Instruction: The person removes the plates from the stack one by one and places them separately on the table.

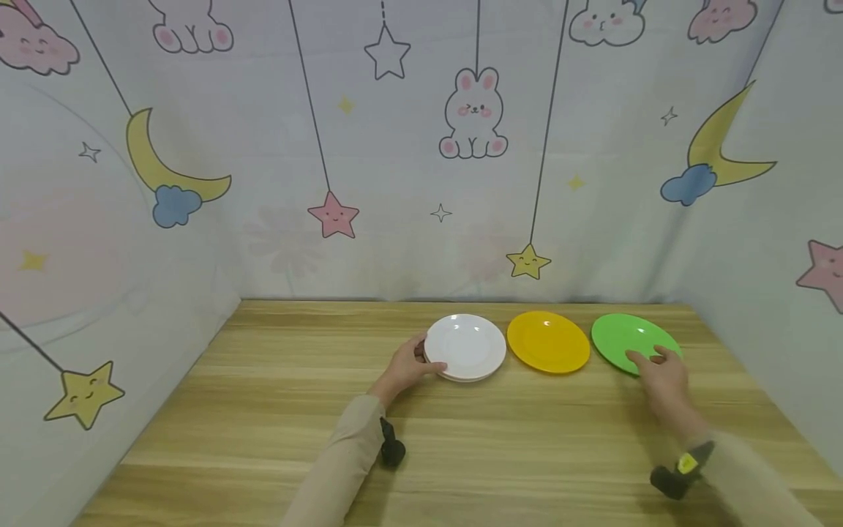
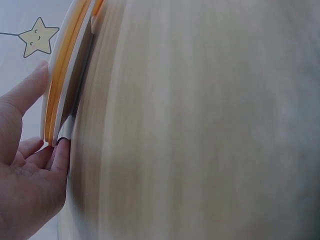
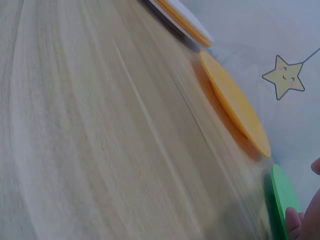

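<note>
My left hand (image 1: 408, 367) holds a stack of plates (image 1: 465, 347) by its left edge, thumb over the top rim and fingers beneath. White is the top plate; the left wrist view shows orange rims (image 2: 59, 75) sandwiched between white ones. To the right lies a yellow-orange plate (image 1: 548, 342), untouched. Farther right is a green plate (image 1: 632, 340). Over its near right edge is my right hand (image 1: 665, 380), thumb and fingers spread apart. In the right wrist view one digit (image 3: 293, 222) overlaps the green rim while another fingertip stands apart from it.
The plates form a row near the back of the wood-grain table (image 1: 461, 454). Behind and at both sides hangs a pale curtain (image 1: 408, 161) printed with stars, moons and rabbits. A small black device (image 1: 392, 448) is strapped at each wrist.
</note>
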A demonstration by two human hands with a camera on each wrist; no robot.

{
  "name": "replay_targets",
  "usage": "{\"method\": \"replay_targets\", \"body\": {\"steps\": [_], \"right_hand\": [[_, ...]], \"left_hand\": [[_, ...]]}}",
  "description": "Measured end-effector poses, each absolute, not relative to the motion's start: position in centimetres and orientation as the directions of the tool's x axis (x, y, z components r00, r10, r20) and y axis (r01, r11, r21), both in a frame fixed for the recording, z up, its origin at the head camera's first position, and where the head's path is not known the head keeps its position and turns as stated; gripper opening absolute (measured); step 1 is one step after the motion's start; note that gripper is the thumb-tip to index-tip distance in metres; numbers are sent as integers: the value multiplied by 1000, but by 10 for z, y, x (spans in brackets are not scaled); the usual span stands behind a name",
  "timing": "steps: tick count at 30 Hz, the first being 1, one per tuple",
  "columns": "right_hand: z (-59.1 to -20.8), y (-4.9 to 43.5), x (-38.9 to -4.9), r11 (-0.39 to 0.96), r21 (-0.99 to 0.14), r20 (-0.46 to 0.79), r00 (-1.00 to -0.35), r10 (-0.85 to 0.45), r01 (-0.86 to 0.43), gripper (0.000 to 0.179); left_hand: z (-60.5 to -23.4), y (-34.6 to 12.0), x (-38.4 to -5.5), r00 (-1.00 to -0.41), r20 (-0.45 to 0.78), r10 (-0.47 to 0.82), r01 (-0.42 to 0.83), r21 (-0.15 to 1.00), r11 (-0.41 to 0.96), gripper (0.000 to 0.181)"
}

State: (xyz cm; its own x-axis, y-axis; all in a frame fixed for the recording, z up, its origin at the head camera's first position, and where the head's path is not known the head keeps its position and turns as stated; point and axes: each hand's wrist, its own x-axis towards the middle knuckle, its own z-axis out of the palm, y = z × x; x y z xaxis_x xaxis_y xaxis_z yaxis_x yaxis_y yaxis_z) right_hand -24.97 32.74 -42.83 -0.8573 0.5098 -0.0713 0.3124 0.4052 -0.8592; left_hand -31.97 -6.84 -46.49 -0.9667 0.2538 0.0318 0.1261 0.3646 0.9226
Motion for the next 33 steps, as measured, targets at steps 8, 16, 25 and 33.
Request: {"method": "replay_targets", "body": {"steps": [8, 16, 25, 33], "right_hand": [[-429, 293, -261, 345, -906, -105, -921, 375, 244, 76], [-431, 257, -275, 359, -918, -81, -964, 252, 171, 74], [-430, 221, -281, 466, -882, -7, -991, 137, 71, 64], [-437, 195, -288, 508, -859, -23, -996, 84, 63, 64]], "left_hand": [[-463, -68, -320, -968, 28, 248, 124, 916, 382, 78], [-464, -68, -319, -971, 17, 240, 111, 917, 384, 79], [-466, -69, -320, -970, 12, 244, 103, 925, 365, 77], [-466, -69, -320, -970, 8, 244, 98, 928, 359, 76]]}}
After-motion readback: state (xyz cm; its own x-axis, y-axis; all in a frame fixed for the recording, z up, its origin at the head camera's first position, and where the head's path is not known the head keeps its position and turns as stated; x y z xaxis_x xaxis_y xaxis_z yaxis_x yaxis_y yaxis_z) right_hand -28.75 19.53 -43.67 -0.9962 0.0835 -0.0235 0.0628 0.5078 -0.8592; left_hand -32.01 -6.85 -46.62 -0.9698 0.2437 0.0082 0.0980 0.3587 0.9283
